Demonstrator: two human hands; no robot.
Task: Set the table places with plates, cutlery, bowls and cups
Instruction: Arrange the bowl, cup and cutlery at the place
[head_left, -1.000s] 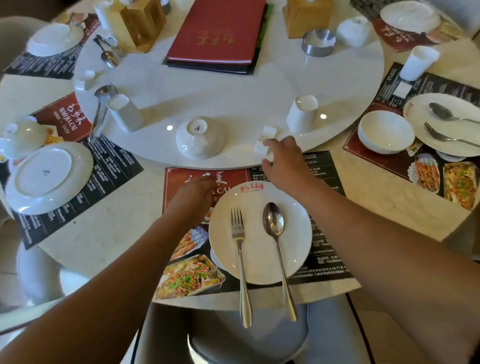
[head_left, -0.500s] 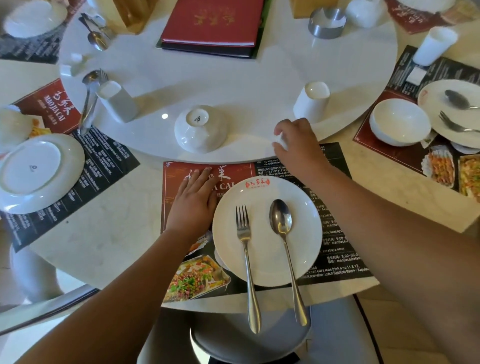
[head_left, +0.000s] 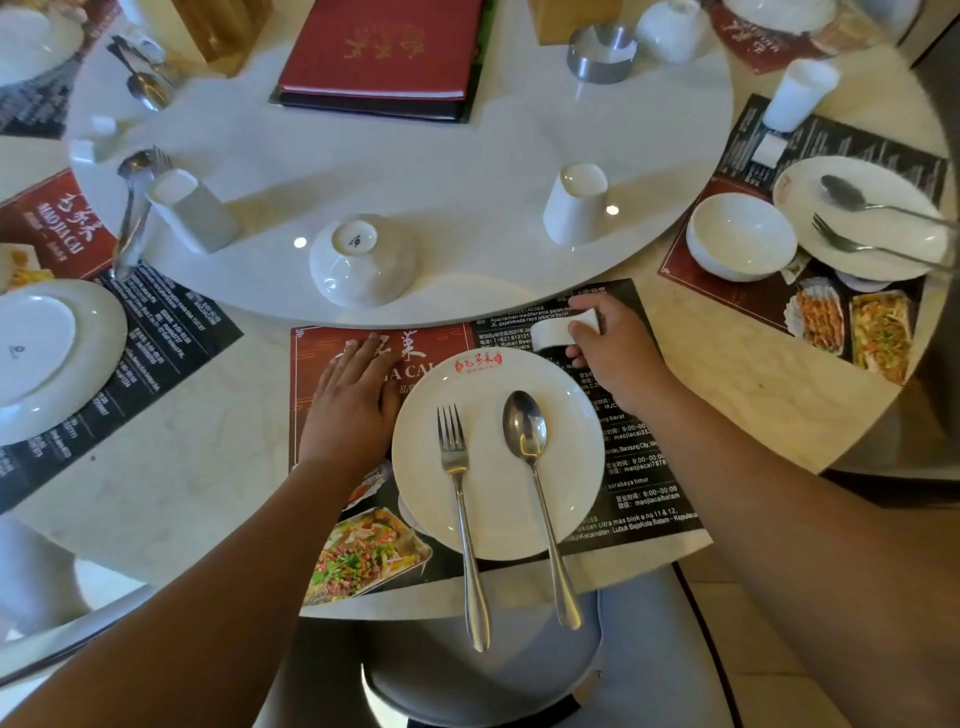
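Your left hand (head_left: 353, 405) lies palm down on the red-and-black printed paper placemat (head_left: 644, 467), fingers straight and close together, just beside the left rim of the round white ceramic plate (head_left: 415, 467) with the red logo. It holds nothing.

Your right hand (head_left: 610, 358) is over the far right part of that mat, just beyond the plate. Its thumb and fingers are curled round a small white ceramic piece (head_left: 558, 332), pinching it by its right end. Whether the piece touches the mat cannot be told from this view.

On the plate lie 1 silver metal fork (head_left: 453, 457) and 1 silver metal spoon (head_left: 524, 431), side by side with the fork on the left. Both handles reach past the near rim and over the table edge, above the grey chair seat (head_left: 639, 649).

Beyond the mat is the round white marble turntable (head_left: 441, 171). Near its edge stands an upside-down white ceramic bowl (head_left: 361, 260), and to the right of it, ahead of your right hand, an upside-down white ceramic cup (head_left: 575, 205).

At the place on your right, an upright white bowl (head_left: 740, 236) sits beside a white plate (head_left: 883, 260) that carries a spoon and fork. At the place on your left, 1 white plate (head_left: 47, 358) lies bottom up on its own mat.
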